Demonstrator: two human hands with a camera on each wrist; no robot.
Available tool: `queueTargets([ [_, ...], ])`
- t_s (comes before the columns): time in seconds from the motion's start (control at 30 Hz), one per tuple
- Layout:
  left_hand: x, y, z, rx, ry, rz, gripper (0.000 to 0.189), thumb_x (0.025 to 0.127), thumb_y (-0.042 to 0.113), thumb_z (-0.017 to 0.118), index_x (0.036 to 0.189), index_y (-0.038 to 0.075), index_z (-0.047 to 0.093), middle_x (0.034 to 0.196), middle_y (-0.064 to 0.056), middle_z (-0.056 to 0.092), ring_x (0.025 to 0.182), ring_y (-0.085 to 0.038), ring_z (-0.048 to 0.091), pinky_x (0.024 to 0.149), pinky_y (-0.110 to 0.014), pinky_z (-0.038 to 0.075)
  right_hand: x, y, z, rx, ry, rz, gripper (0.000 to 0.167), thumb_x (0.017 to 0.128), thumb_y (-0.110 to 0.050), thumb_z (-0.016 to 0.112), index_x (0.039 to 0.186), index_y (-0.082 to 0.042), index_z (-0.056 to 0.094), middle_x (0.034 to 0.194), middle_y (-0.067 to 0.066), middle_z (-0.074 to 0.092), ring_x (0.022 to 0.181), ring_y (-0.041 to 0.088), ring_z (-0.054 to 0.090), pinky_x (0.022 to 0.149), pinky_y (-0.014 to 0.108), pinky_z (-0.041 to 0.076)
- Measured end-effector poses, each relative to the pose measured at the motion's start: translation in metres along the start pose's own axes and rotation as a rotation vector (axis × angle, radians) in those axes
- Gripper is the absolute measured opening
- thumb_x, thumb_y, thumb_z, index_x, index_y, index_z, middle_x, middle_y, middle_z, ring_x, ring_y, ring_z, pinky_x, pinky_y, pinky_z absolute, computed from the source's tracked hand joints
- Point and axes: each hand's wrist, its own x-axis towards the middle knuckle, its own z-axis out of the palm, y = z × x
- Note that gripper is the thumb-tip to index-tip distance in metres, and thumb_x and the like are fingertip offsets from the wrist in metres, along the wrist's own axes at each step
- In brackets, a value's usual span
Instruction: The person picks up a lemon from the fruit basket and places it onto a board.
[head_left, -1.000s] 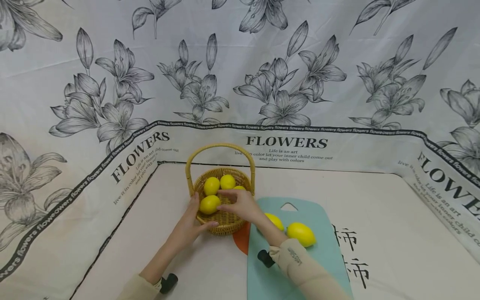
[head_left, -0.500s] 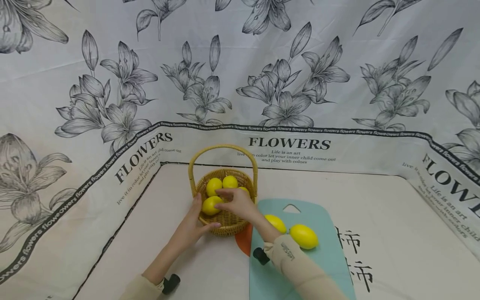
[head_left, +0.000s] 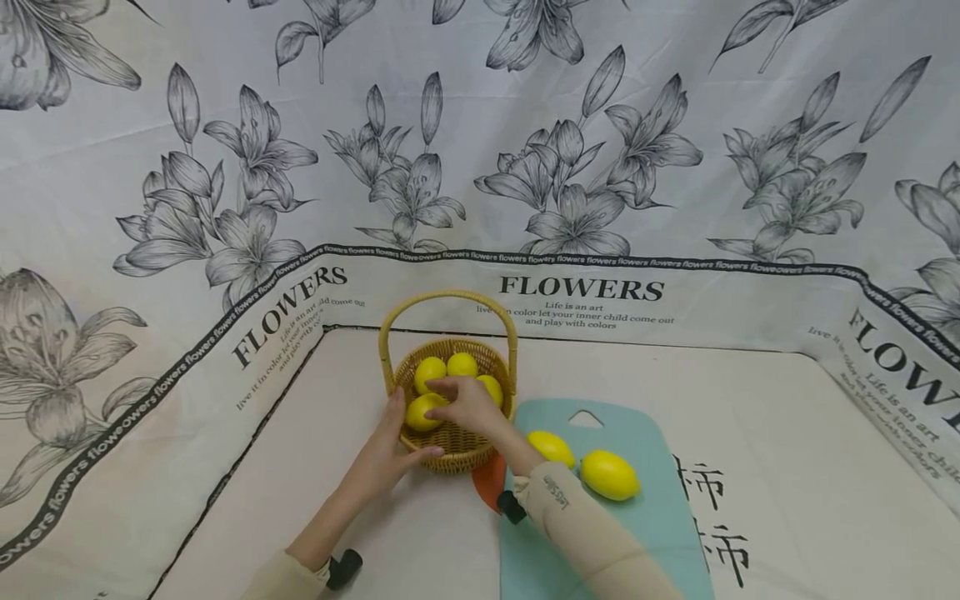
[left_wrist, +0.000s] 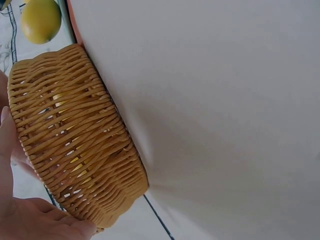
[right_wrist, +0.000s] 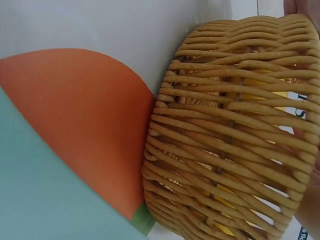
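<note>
A wicker basket (head_left: 459,460) with a tall arched handle holds several lemons. My left hand (head_left: 381,457) grips the basket at its near left side, fingers along the outer wall and thumb across the front rim. Over the basket's opening reaches my right hand (head_left: 474,408), thumb and fingers spread apart. Its thumb tip overlaps the front-left lemon (head_left: 418,412), and its fingertips lie just below the back-left lemon (head_left: 430,370). Another lemon (head_left: 491,388) is partly covered by this hand. Both wrist views show the woven wall close up, with yellow showing through its gaps.
A light blue cutting board (head_left: 637,542) lies right of the basket, bearing two lemons; the left one (head_left: 551,447) is partly hidden by the right forearm. An orange printed patch (head_left: 487,483) shows between board and basket. Behind stands a flower-printed cloth (head_left: 585,317).
My right hand has shifted slightly left, toward the front-left lemon, uncovering more of the lemon on the right. The left hand keeps its grip on the basket. The head view has shifted a little.
</note>
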Motion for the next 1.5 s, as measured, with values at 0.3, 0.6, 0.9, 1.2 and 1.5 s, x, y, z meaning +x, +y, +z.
queueTargets([
  [0.3,-0.001,0.003,-0.001,-0.002,-0.003,0.003,0.115,0.079,0.056,0.07,0.154,0.004,0.0,0.16,-0.013,-0.001,0.145,-0.028,0.005,0.114,-0.05,0.018,0.006,0.004,0.006,0.002,-0.007,-0.001,0.049,0.082,-0.01,0.078,0.128,-0.002,0.061,0.129,0.011,0.061,0.121,0.028,0.055,0.1,0.039,0.045],
  [0.6,-0.001,0.002,-0.001,-0.013,0.001,0.01,0.114,0.08,0.055,0.07,0.154,0.003,0.001,0.16,-0.014,0.0,0.145,-0.029,0.005,0.114,-0.051,0.017,0.011,0.007,0.008,-0.022,-0.012,0.023,0.049,0.082,-0.008,0.078,0.128,-0.004,0.062,0.129,0.009,0.061,0.121,0.028,0.054,0.101,0.041,0.044],
  [0.9,-0.001,0.001,0.0,-0.012,0.007,0.016,0.113,0.08,0.054,0.07,0.154,0.002,0.003,0.16,-0.015,0.001,0.145,-0.029,0.006,0.114,-0.051,0.018,0.014,0.011,0.011,-0.061,-0.021,0.016,0.05,0.079,-0.005,0.079,0.126,-0.004,0.064,0.127,0.009,0.062,0.121,0.029,0.054,0.101,0.043,0.043],
  [1.2,-0.001,0.002,-0.001,-0.015,0.004,0.025,0.113,0.08,0.055,0.07,0.153,0.003,0.002,0.16,-0.015,0.002,0.146,-0.027,0.005,0.114,-0.05,0.017,0.018,0.013,0.016,-0.084,-0.02,0.035,0.05,0.079,0.001,0.077,0.126,-0.005,0.064,0.128,0.009,0.062,0.121,0.029,0.053,0.1,0.043,0.044],
  [1.5,0.0,0.001,0.0,0.014,0.011,0.021,0.113,0.079,0.056,0.069,0.154,0.003,0.002,0.16,-0.014,0.002,0.146,-0.027,0.007,0.114,-0.05,0.019,0.021,0.015,0.019,-0.106,-0.005,0.039,0.047,0.079,0.005,0.075,0.124,-0.005,0.065,0.129,0.011,0.061,0.121,0.03,0.053,0.098,0.044,0.045],
])
